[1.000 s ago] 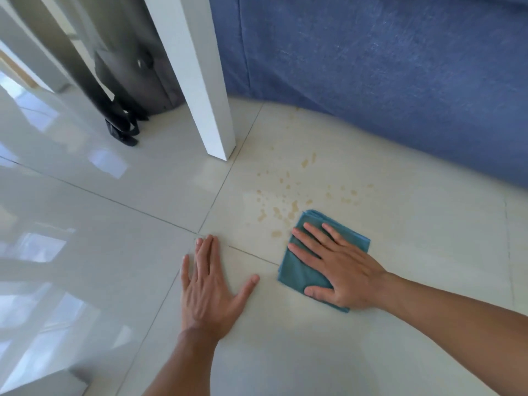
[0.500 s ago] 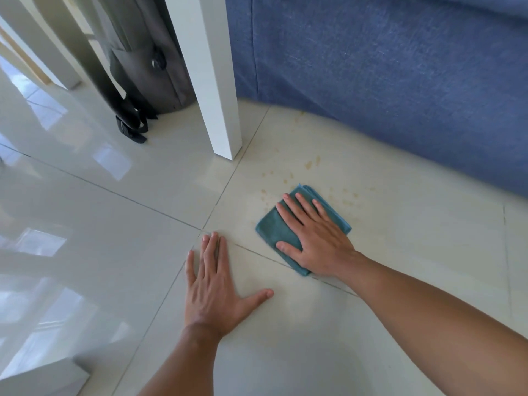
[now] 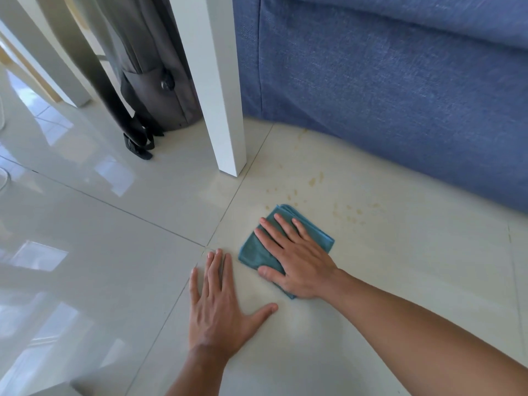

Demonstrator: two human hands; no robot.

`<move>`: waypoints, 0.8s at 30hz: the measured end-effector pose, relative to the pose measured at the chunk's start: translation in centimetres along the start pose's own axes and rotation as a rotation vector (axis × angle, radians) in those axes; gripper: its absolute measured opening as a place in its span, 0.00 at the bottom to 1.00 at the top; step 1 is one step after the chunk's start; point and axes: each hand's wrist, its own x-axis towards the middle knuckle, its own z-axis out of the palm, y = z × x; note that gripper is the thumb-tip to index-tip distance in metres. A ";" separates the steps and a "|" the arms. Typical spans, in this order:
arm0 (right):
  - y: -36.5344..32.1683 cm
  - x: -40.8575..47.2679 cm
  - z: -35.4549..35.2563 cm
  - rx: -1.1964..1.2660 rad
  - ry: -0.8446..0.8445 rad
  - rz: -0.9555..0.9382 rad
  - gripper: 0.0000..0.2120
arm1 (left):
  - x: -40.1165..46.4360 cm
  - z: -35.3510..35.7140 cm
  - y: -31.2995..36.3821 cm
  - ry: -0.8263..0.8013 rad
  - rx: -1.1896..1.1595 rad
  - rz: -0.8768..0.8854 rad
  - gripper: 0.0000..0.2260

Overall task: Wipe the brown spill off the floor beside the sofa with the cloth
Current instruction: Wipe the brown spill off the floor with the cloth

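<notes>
My right hand (image 3: 297,261): flat, fingers spread, pressing folded teal cloth (image 3: 257,252) onto floor (image 3: 400,281). My left hand (image 3: 220,310): open, palm down, grasping nothing, just beside cloth. Brown spill (image 3: 314,181): scattered spots between cloth and sofa (image 3: 400,95).

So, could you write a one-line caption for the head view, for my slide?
Right hand presses a folded cloth on the floor tile beside brown spots; left hand lies flat.

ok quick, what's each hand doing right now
left hand: open, flat on the floor, holding nothing
right hand: open, pressed flat on the cloth
</notes>
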 end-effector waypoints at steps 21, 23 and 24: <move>3.0 -6.0 0.2 -0.092 -0.076 -0.059 0.36 | -0.1 -0.5 -0.2 -0.009 -0.068 -0.014 0.62; 2.5 -5.6 0.3 -0.071 -0.068 -0.042 0.36 | -0.1 -0.5 -0.1 -0.019 -0.065 -0.023 0.62; 2.4 -5.4 0.1 -0.061 -0.066 -0.038 0.35 | -0.1 -0.4 -0.1 -0.022 -0.062 -0.027 0.62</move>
